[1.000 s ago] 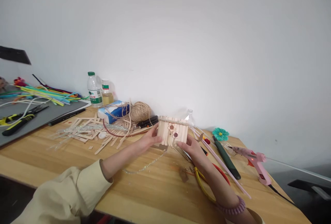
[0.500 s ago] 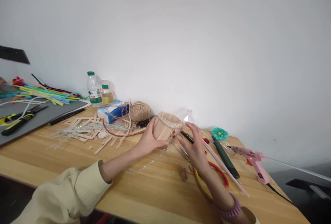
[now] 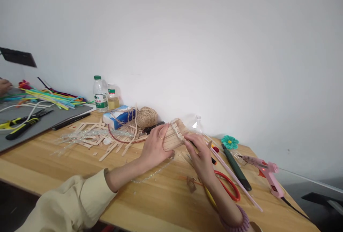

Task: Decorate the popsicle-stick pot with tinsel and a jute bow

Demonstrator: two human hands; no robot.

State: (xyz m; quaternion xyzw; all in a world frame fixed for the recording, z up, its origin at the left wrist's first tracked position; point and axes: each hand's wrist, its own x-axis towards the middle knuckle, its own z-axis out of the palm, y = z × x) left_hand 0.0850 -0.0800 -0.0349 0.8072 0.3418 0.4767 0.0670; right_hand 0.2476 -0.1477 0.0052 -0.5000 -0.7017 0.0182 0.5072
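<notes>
A small cup-like holder of pale wooden sticks (image 3: 171, 139) is tilted above the table, its rim turned to the right. Round it near the rim runs a band of sparkly trim. My left hand (image 3: 155, 145) wraps the holder from the left and grips it. At the rim, the thumb and fingers of my right hand (image 3: 199, 153) are pinched together, touching the trim. A loose sparkly strand (image 3: 152, 177) hangs below the holder onto the table.
Loose sticks (image 3: 91, 135), a twine ball (image 3: 147, 117), a tissue pack (image 3: 119, 117) and bottles (image 3: 100, 98) stand left. On the right lie a pink glue gun (image 3: 265, 169), a green cutter (image 3: 235, 167), red-handled scissors (image 3: 233, 189) and a flower (image 3: 229, 142). Another person's hand (image 3: 4, 86) shows far left.
The holder has tipped over, its rim now facing right. My right hand has closed from spread fingers to a pinch at the rim. The other person's hand shows more.
</notes>
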